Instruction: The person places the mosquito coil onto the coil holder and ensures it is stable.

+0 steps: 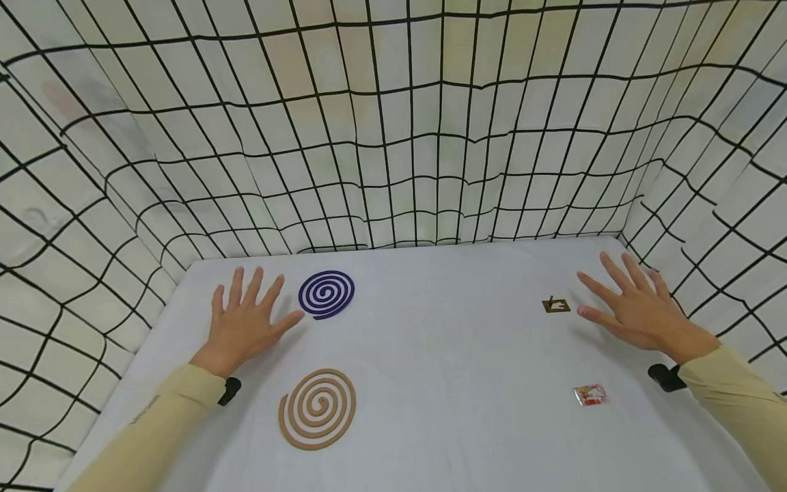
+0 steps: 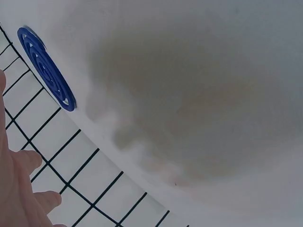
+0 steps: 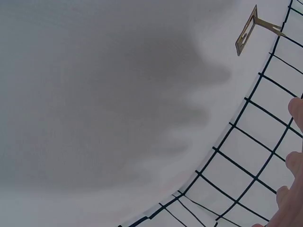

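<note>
By far corners of tabletop (image 1: 443, 383): left hand (image 1: 242, 331) beside blue spiral (image 1: 326, 294), right hand (image 1: 642, 314) beside brass-coloured stand (image 3: 256, 21); fingers wide, empty. Step, presumably: pre-grasp; pickup would call for lowering.

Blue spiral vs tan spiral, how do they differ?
Colour: the blue spiral is dark blue, the tan spiral light brown.
Place: the blue spiral lies farther from the person, near the thumb of the left hand; the tan spiral lies closer.
Outer end: the blue spiral's is on its near side, the tan spiral's on its left.
Shared: both are flat coils.
</note>
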`<state>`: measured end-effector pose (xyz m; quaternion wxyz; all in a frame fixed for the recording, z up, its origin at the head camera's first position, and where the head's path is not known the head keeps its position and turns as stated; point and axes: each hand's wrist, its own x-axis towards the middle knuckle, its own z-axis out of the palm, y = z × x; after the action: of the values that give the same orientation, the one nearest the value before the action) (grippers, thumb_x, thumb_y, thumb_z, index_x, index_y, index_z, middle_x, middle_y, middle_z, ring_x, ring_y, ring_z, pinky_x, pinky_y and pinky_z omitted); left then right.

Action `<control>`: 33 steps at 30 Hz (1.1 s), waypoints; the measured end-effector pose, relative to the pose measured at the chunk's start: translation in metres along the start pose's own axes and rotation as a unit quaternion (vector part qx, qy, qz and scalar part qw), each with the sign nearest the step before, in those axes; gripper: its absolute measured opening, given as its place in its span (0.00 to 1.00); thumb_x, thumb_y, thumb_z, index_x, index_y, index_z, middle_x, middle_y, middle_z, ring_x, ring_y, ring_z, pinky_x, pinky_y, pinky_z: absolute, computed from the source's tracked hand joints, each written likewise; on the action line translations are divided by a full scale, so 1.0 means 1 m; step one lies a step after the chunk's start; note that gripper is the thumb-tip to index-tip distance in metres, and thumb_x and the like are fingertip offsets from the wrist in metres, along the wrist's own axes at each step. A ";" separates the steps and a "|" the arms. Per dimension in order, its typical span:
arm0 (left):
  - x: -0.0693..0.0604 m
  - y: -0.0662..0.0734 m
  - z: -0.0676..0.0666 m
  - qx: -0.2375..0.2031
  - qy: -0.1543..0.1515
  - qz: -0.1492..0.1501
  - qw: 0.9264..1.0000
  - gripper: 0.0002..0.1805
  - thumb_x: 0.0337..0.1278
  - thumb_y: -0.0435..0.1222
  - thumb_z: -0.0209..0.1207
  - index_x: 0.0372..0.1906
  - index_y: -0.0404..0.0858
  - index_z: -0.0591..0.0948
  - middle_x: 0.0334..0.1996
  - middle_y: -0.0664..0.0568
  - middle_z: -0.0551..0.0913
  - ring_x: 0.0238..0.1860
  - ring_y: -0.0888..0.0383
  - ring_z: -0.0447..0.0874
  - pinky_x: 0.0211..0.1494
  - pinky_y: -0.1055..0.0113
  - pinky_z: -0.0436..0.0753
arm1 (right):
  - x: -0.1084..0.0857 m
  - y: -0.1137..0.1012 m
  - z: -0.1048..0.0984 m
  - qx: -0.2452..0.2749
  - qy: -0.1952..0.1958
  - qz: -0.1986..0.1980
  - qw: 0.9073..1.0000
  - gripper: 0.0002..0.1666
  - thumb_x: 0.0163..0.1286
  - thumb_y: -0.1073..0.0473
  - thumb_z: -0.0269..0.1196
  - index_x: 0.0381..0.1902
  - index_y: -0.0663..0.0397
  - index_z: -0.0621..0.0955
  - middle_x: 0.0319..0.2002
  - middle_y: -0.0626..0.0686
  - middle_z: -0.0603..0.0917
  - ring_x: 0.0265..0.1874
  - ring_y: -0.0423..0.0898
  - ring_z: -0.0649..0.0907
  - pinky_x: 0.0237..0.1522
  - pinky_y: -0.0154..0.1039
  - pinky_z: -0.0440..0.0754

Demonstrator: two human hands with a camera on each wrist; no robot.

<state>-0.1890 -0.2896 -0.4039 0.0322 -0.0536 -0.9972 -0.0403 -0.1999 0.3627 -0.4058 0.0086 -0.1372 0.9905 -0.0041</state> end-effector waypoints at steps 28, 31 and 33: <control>0.022 0.003 0.023 0.007 -0.043 0.007 0.999 0.48 0.68 0.67 0.50 0.80 0.40 0.61 0.82 0.29 0.50 0.83 0.27 0.33 0.78 0.26 0.41 | 0.000 -0.006 0.028 0.015 -0.032 -0.020 0.999 0.46 0.74 0.25 0.52 0.80 0.42 0.64 0.84 0.64 0.50 0.82 0.71 0.45 0.71 0.80 0.46; 0.024 0.004 0.025 0.010 -0.045 0.007 0.999 0.48 0.68 0.67 0.50 0.79 0.38 0.62 0.81 0.29 0.51 0.82 0.27 0.34 0.78 0.26 0.43 | 0.000 -0.006 0.029 0.013 -0.034 -0.022 0.999 0.46 0.74 0.25 0.52 0.80 0.43 0.65 0.84 0.64 0.51 0.82 0.71 0.46 0.71 0.80 0.47; 0.025 0.005 0.025 0.010 -0.048 0.006 0.999 0.48 0.68 0.67 0.51 0.79 0.38 0.63 0.81 0.28 0.51 0.82 0.26 0.35 0.78 0.26 0.44 | 0.000 -0.007 0.029 0.012 -0.038 -0.024 0.999 0.46 0.74 0.25 0.52 0.80 0.43 0.65 0.84 0.63 0.51 0.82 0.71 0.46 0.71 0.80 0.48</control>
<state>-0.2146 -0.2795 -0.4267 -0.0148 -0.0609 -0.9976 -0.0278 -0.1971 0.3556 -0.4345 0.0480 -0.1608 0.9858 -0.0114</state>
